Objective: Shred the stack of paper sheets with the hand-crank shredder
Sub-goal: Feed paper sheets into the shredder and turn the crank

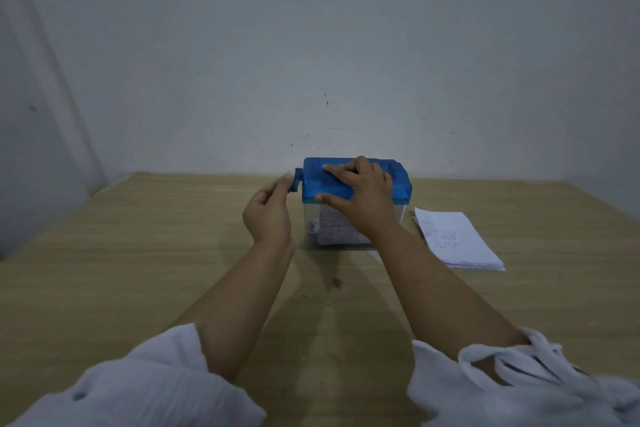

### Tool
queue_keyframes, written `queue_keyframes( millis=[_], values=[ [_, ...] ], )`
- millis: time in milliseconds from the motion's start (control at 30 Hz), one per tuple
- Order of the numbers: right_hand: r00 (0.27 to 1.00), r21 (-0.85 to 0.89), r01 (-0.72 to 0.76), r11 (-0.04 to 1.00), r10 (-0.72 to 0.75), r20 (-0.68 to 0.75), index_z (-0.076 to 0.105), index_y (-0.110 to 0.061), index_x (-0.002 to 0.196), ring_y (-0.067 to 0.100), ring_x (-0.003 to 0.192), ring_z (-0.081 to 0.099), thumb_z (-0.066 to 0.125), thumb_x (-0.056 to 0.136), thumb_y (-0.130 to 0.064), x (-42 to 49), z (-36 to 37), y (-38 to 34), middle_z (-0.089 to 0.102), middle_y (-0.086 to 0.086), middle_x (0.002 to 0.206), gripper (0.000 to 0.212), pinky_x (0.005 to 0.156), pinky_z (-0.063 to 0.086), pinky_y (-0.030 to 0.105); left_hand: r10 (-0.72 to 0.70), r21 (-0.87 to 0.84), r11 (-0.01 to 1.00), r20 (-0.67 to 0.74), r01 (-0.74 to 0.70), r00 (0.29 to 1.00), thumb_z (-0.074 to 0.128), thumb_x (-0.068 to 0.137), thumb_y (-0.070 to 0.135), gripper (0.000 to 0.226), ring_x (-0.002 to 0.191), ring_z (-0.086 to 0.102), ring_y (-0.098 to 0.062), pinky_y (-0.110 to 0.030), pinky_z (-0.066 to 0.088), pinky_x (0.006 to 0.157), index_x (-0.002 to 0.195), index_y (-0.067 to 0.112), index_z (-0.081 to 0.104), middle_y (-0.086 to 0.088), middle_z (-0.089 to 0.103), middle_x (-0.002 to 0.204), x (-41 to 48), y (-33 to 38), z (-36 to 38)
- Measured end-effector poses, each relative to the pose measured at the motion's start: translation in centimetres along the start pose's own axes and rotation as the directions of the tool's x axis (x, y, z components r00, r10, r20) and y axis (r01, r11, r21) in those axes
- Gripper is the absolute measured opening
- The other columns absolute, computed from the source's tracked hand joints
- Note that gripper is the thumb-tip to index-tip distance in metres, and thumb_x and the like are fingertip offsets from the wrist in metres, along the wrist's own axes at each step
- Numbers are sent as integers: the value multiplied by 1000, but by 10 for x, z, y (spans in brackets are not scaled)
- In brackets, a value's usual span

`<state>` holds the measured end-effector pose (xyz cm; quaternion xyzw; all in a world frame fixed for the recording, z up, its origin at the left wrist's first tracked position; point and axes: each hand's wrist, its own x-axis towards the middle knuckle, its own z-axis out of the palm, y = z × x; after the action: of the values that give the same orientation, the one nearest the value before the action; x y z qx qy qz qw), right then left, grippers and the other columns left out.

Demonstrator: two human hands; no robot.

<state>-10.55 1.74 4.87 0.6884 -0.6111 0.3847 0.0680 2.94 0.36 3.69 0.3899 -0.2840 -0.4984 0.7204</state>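
"Shredder (pixel 356 184) first: where is it on your feed?"

"I see it mid-worktop (pixel 138 253), close to the far edge by the wall (pixel 311 62). It has a blue top on a clear bin (pixel 311 218), and there are paper shreds (pixel 337 229) inside the bin."

"And the hands?"

"They're apart, one on each part of it. The right hand (pixel 363 198) lies over the blue top, with the fingers across it and the thumb pressed on the front edge, clamping it. The left hand (pixel 268 215) is at the left end, with curled fingers pinching the crank (pixel 296 180) that sticks out there."

"What about the paper still waiting?"

"The stack of sheets (pixel 453 239) lies flat on the worktop just right of the shredder. It doesn't touch the shredder, and neither hand is on it. The top sheet has faint print that I can't read. White sleeves (pixel 156 385) are pushed up both forearms."
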Motion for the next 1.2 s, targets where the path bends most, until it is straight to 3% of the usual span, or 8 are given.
queue_keyframes(
  millis=[333,533,700,767,867,933,1033,1200],
  values=[
    [999,21,39,999,-39,2,55,-34,128,9,101,39,66,76,-54,-3,-1,0,41,-13,103,57,86,16,19,-233,278,938,62,207,971,72,81,8,37,100,64,-25,-34,49,96,116,0,64,-13,67,105,23,-24,-29],
    [999,-32,28,999,-29,-40,54,-33,129,11,105,41,63,78,-56,-2,4,1,48,-6,110,57,92,18,22,-142,403,909,47,111,989,70,82,7,34,100,63,-25,-36,49,96,115,0,65,-17,66,112,38,-31,-17],
    [995,-105,87,991,-93,-48,53,-26,132,18,105,47,55,81,-58,-4,8,4,53,-1,112,60,97,26,31,169,590,779,129,-212,977,55,91,6,31,121,50,-21,-28,38,102,122,5,59,-8,57,128,29,-24,-18],
    [989,-153,148,977,-147,19,46,-20,138,22,112,47,49,85,-53,-7,4,4,53,2,121,63,103,27,35,372,569,714,185,-408,909,52,91,3,28,118,49,-19,-22,37,98,118,7,59,-2,56,121,21,-17,-20],
    [978,-84,185,979,-174,118,38,-17,142,20,137,31,45,95,-43,-7,-12,12,45,1,142,55,115,0,34,551,435,638,318,-635,771,53,89,6,20,102,49,-13,-10,37,80,108,12,54,8,51,105,2,-4,-13],
    [982,-20,189,982,-189,-17,50,-16,135,21,136,35,43,94,-37,-14,-25,24,51,1,138,46,117,6,42,582,358,584,441,-729,683,51,88,11,17,96,48,-9,-13,37,80,104,17,51,10,50,100,-15,-1,-4],
    [942,10,99,995,-90,-323,67,-14,113,27,103,60,46,90,-28,-31,-42,58,66,5,107,34,90,45,49,512,274,584,605,-764,609,52,88,10,16,95,49,0,-11,37,83,102,18,51,7,53,99,-45,-15,7],
    [913,18,-303,953,296,-280,73,-13,100,34,96,58,53,86,-17,-73,-57,119,67,9,98,24,84,43,45,170,305,578,863,-757,477,54,90,7,22,92,49,3,-4,39,78,107,21,54,9,52,103,-91,-63,24]
  ],
)
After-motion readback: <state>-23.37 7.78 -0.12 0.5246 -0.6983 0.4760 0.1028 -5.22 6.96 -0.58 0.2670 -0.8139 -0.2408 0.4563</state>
